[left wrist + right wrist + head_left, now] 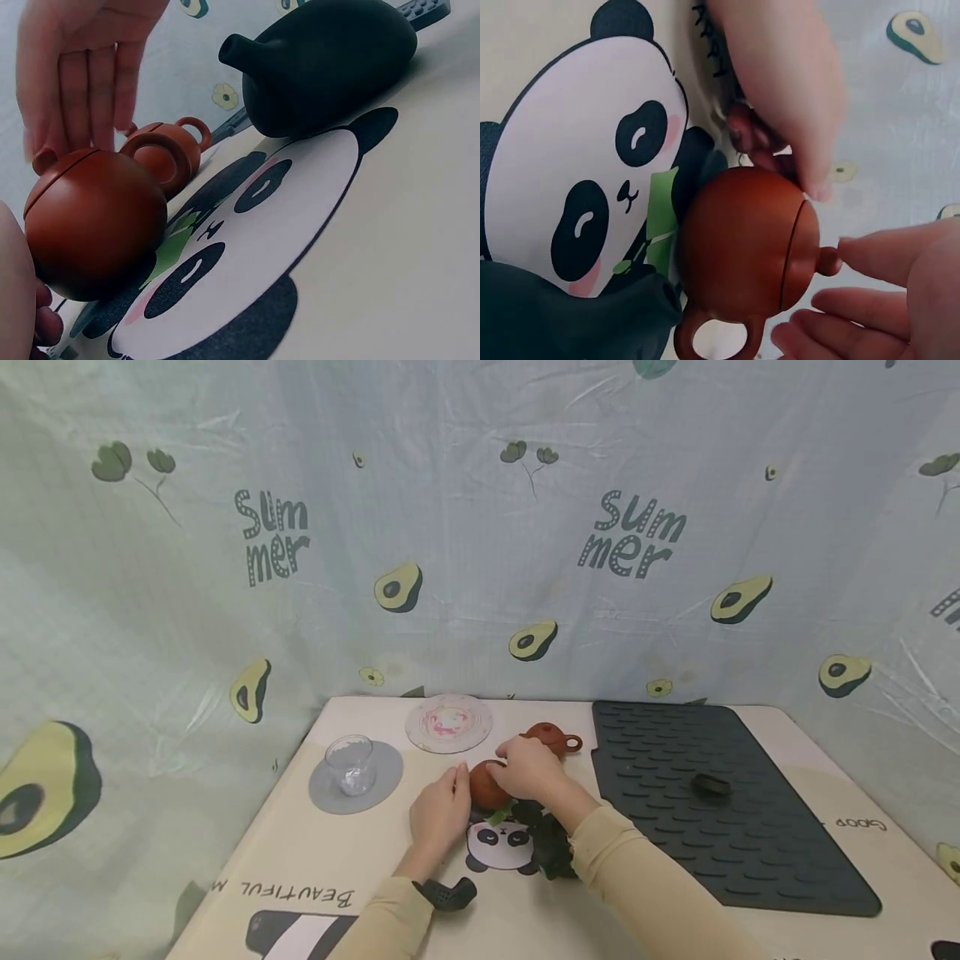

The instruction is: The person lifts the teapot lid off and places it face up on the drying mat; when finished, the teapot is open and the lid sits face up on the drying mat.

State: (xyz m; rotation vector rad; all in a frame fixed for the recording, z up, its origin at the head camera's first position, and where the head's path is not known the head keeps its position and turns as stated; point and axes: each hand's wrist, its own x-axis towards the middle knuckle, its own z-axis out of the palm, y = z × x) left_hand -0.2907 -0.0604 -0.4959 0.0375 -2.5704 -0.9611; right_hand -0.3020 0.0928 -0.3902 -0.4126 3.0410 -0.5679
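Note:
A round reddish-brown clay teapot (488, 787) stands at the table's middle, by the printed panda's head. My left hand (442, 807) grips it on the side away from me in the right wrist view, thumb on the body; the spout area is hidden by those fingers. My right hand (531, 767) reaches over the top. In the right wrist view its thumb touches the lid's knob (828, 261), the other fingers stretched out below. Behind it sits a second clay teapot (166, 154). A smooth dark green pot with a short spout (330, 67) lies near my right forearm.
On the left, a clear glass cup (351, 767) stands on a grey round mat (322, 793). A clear plate with a pink pattern (448, 724) lies at the back. To the right is a dark ridged mat (652, 827) bearing a small black object (709, 786).

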